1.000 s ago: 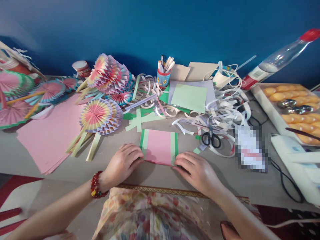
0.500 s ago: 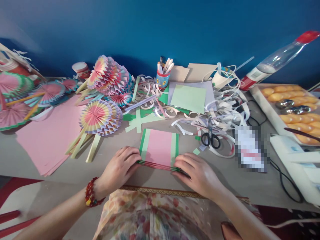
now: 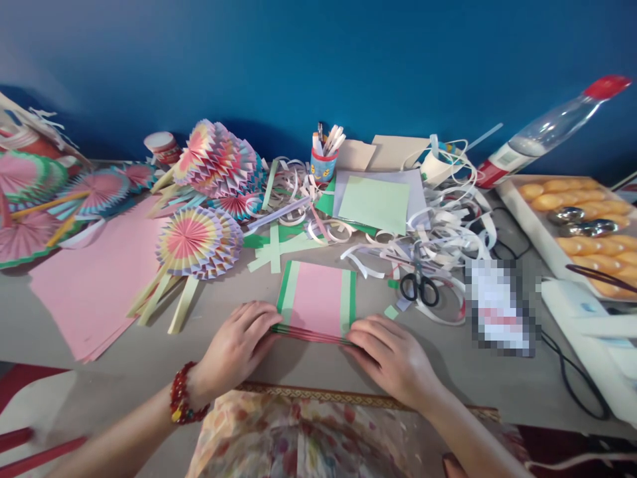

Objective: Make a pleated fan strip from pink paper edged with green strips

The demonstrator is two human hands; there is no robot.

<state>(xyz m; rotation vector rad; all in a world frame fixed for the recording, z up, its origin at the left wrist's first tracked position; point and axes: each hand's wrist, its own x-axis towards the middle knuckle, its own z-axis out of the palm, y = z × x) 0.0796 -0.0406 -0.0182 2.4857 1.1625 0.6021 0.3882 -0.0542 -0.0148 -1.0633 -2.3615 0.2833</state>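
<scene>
In front of me lies a pink paper sheet (image 3: 319, 299) with light and dark green bands along both sides. Its near edge is pleated into several thin folds. My left hand (image 3: 245, 338) pinches the left end of these folds, a red bead bracelet (image 3: 185, 395) on its wrist. At the right end, my right hand (image 3: 391, 352) grips the same folds, thumb below and fingers on top. Both thumbs are partly hidden. Black-handled scissors (image 3: 419, 290) lie to the right, beyond my right hand, beside small green paper scraps (image 3: 391, 311).
Pink sheets (image 3: 94, 292) and finished paper fans (image 3: 196, 242) cover the left side. A pen cup (image 3: 323, 166), pale green paper (image 3: 375, 202) and curled paper strips (image 3: 448, 226) lie behind. Rightward are a tilted bottle (image 3: 547, 136) and a box of yellow twisted pieces (image 3: 572, 192).
The view has tilted slightly, so the scene sits a little lower. Both hands keep their grip on the folded edge, with barely any shift.
</scene>
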